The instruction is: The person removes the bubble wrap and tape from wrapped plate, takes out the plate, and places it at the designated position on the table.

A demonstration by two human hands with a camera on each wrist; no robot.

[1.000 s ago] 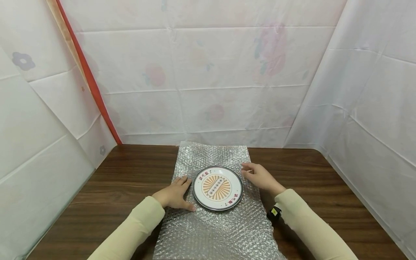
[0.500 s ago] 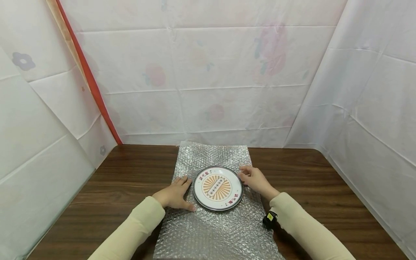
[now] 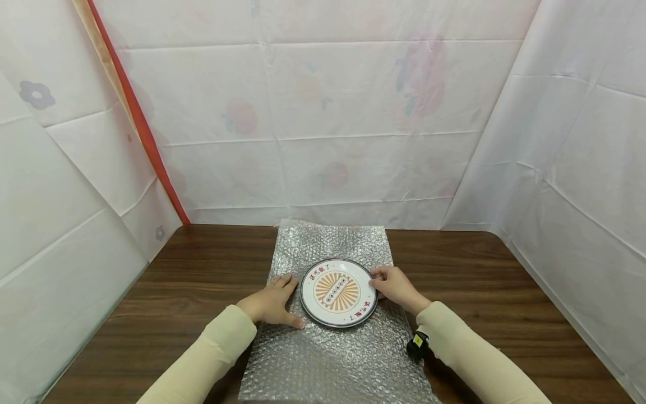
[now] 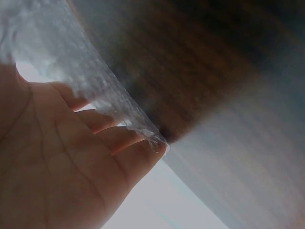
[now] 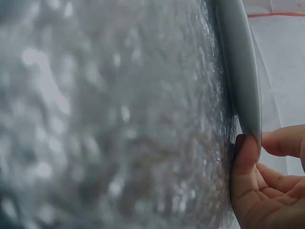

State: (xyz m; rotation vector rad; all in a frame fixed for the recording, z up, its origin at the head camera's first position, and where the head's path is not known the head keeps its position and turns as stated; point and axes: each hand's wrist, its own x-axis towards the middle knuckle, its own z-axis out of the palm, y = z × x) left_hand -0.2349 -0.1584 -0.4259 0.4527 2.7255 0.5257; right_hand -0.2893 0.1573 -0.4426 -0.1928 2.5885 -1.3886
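Observation:
A round white plate point(image 3: 337, 293) with a dark rim, an orange sunburst and red lettering lies face up on a sheet of bubble wrap point(image 3: 333, 359). At its right edge my right hand point(image 3: 397, 287) pinches the rim. In the right wrist view the thumb and a finger point(image 5: 246, 155) stand on opposite faces of the plate's edge point(image 5: 248, 71), close over the wrap. My left hand point(image 3: 271, 300) rests on the wrap's left edge with fingers spread, left of the plate. The left wrist view shows the palm point(image 4: 62, 157) and fingertips along that edge.
A dark wooden table point(image 3: 212, 275) carries the wrap. White patterned cloth point(image 3: 323, 112) closes off the back and both sides, with a red strip point(image 3: 136, 118) at the left corner. A black wrist camera point(image 3: 417, 345) sits under my right sleeve point(image 3: 479, 353).
My right hand has moved left from beside the plate and now pinches its right rim. The left hand has stayed on the wrap, and the plate has barely shifted.

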